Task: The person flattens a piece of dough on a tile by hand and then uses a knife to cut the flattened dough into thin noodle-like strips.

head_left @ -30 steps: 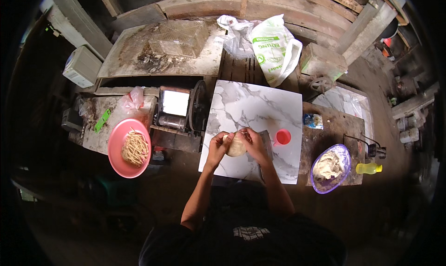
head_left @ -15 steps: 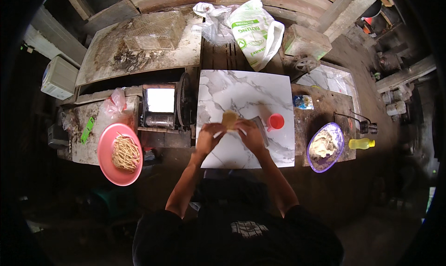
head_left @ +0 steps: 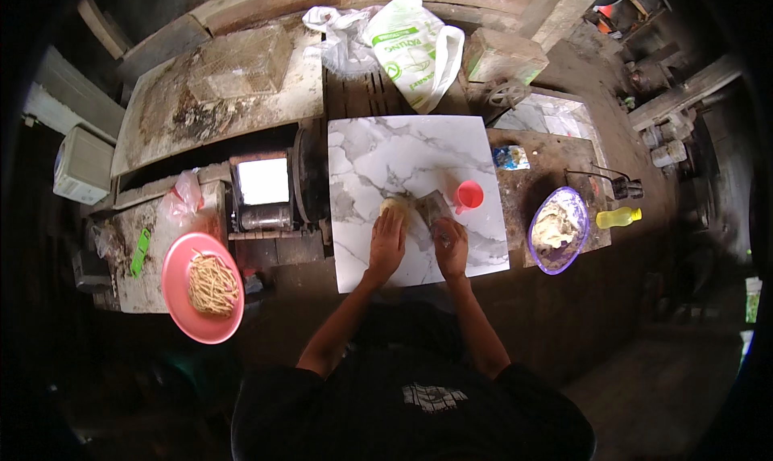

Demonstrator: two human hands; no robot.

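Note:
On the marble-patterned board (head_left: 362,143), my left hand (head_left: 387,239) lies with fingers stretched over a flattened pale dough piece (head_left: 394,201), partly covering it. To its right, my right hand (head_left: 450,243) grips a grey metal blade (head_left: 428,209) that rests low over the board. A red cup (head_left: 469,195) stands just right of the blade.
Left are a pink basin (head_left: 177,300) of noodle-like strips and a roller machine (head_left: 266,216). Right are a purple bowl (head_left: 555,230) of dough, a yellow bottle (head_left: 617,217) and a blue-and-white packet (head_left: 510,157). White sacks (head_left: 407,62) lie behind the board.
The dough, earlier held up between both hands, is now down on the board under my left hand. My right hand has left it and taken hold of the blade. The view has shifted.

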